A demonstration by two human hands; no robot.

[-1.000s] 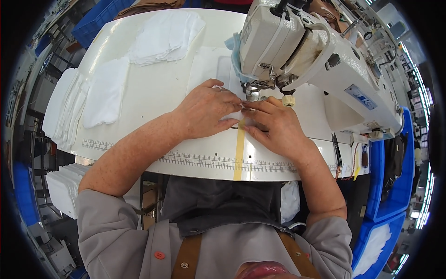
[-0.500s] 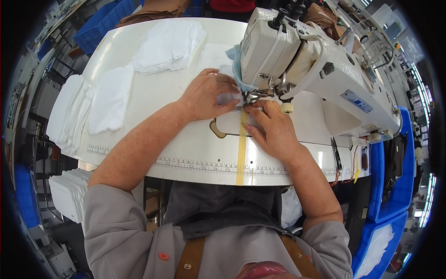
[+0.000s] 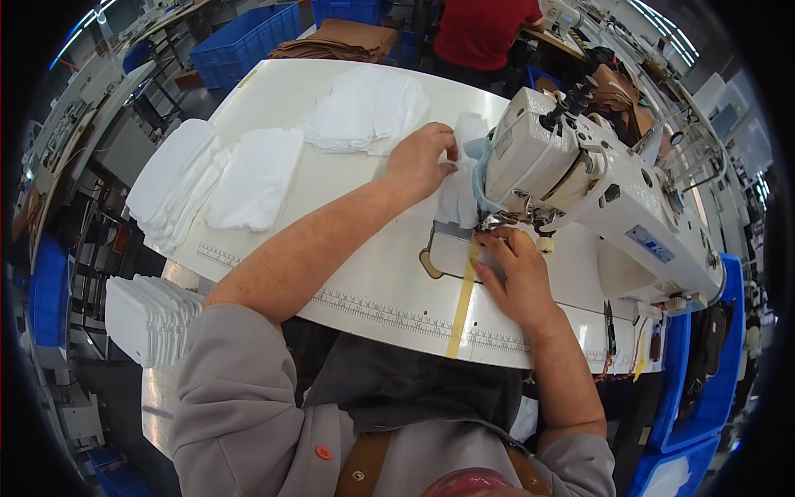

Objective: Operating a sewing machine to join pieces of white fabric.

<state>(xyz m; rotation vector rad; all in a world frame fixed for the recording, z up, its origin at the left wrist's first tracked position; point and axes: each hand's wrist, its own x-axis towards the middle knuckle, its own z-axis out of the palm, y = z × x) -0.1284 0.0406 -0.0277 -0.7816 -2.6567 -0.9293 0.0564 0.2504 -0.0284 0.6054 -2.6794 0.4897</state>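
Observation:
A white sewing machine (image 3: 530,157) stands at the right of the table. A narrow piece of thin white cloth (image 3: 455,186) lies left of its head, running back from the presser foot. At the cloth's far left edge is my left hand (image 3: 421,161), fingers half curled and thumb apart; I see nothing held in it. My right hand (image 3: 517,273) rests just in front of the presser foot, index finger stretched toward it and thumb apart. Its fingertips hide whatever lies under them. Light blue cloth (image 3: 479,170) hangs on the machine head's left side.
White cloth piles (image 3: 368,108) lie on the white table (image 3: 356,224), with more stacks at left. A yellow tape strip (image 3: 464,306) and a printed ruler (image 3: 373,311) cross its front. Black tweezers (image 3: 609,327) lie at right. Blue bins (image 3: 704,364) stand beyond. A person in red (image 3: 484,33) sits behind.
My left hand has moved away from the presser foot to the cloth's far end, uncovering more cloth. My right hand stays by the foot. The whole view has shifted.

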